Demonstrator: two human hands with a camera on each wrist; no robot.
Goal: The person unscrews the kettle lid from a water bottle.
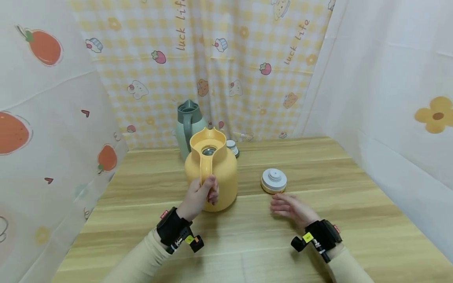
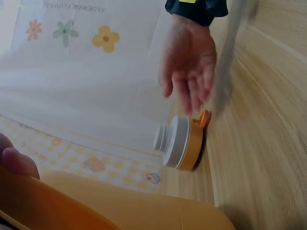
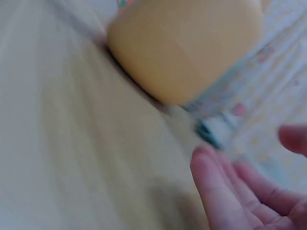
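A yellow thermos jug (image 1: 227,179) stands on the wooden table with its top uncovered. My left hand (image 1: 199,195) grips its handle (image 1: 206,167), thumb lying along the front. To the right, a white and yellow lid (image 1: 274,179) lies on the table, grey-white side up; the left wrist view shows an orange tab (image 2: 205,118) on the lid's edge. Just in front of it my right hand (image 1: 293,208) reaches in, fingers extended and holding nothing, fingertips right by the lid. In the right wrist view its fingers (image 3: 216,187) appear below the blurred jug (image 3: 187,48).
Behind the yellow jug stands a green thermos jug (image 1: 182,135), also uncovered, partly hidden. Beside it is a white and green lid (image 1: 232,147). Patterned curtains (image 1: 240,90) hang along the back and sides of the table (image 1: 315,169).
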